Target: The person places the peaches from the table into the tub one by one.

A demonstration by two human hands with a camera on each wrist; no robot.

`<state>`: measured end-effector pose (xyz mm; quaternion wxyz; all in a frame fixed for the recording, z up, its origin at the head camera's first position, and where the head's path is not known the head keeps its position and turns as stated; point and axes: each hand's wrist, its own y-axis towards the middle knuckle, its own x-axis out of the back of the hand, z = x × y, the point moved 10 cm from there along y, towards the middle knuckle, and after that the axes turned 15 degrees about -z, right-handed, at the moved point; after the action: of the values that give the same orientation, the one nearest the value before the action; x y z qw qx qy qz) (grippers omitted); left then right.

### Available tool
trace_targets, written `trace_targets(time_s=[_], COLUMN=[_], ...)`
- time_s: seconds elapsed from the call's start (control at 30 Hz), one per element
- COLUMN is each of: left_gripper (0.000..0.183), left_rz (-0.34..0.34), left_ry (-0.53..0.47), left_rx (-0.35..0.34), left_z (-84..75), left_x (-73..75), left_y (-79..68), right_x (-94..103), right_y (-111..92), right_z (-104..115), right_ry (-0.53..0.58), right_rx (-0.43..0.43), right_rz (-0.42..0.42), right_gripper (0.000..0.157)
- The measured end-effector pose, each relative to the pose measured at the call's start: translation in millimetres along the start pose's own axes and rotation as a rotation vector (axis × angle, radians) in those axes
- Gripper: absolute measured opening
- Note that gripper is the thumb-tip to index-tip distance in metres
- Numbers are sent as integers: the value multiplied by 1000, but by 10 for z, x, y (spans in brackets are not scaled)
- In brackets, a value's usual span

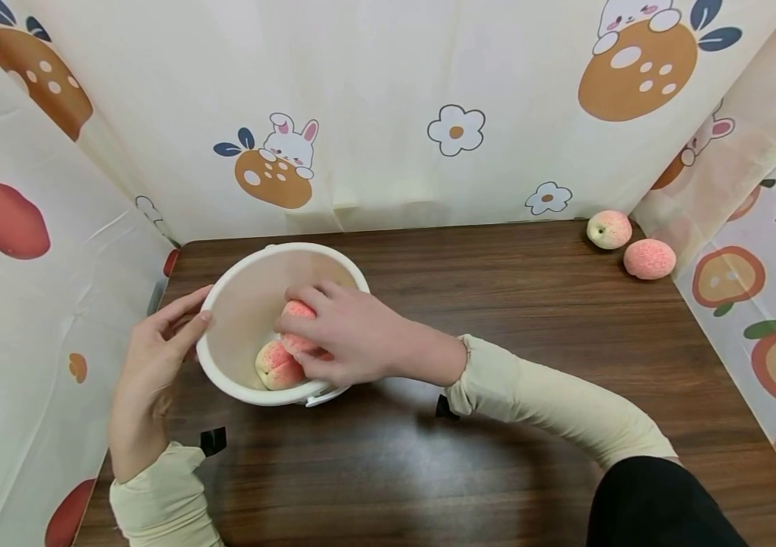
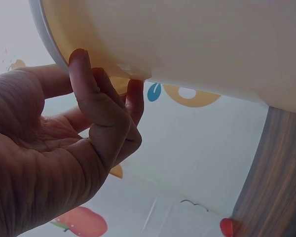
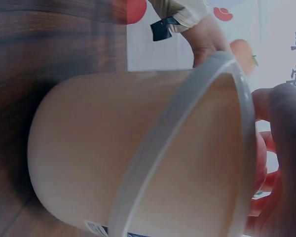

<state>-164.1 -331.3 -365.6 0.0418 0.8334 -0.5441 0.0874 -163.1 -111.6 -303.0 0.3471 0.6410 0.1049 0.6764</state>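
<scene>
A white bucket [image 1: 240, 319] stands on the wooden table, with its open mouth facing me. My left hand [image 1: 155, 357] holds its rim at the left, thumb on the edge and fingers behind the outer wall. Inside the bucket, my right hand [image 1: 353, 334] grips a pink peach [image 1: 297, 310], its fingers curled over it. Another peach [image 1: 280, 368], pink and yellow, lies in the bucket just below that one. The hand hides part of the interior, so I cannot tell how many peaches are in there. In the right wrist view, the bucket's handle [image 3: 163, 143] hangs across its side.
Two more peaches, one pale yellow-pink [image 1: 609, 229] and one pink [image 1: 650, 259], lie at the table's far right corner. Printed curtains [image 1: 374, 114] surround the dark wooden table [image 1: 483, 281]. Small black tabs [image 1: 213, 441] show near both sleeves.
</scene>
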Motion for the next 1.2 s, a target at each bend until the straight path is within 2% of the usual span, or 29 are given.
trace_targets(time_s=[0.2,0.33,0.6,0.97,1.2], left_gripper=[39,40,42,41,43], left_rz=[-2,-2,-18,-28,-27], left_ry=[-27,-34,20,20,30], left_rx=[9,13,5,24,14], left_z=[2,-4,-5,20,17], left_x=[-7,-15,-12,-2,2], left_y=[4,4,4,7,10], right_x=[-133,-176,-194,-133,47], right_y=[-52,-83,-92,-87,-92], right_z=[47,48,58,61,-9], right_ry=[-7,-31,-55,-83,-57], right_rx=[7,-12,-4,16,-10], right_rz=[73,120,132,97,9], right_gripper=[22,21,21,25,23])
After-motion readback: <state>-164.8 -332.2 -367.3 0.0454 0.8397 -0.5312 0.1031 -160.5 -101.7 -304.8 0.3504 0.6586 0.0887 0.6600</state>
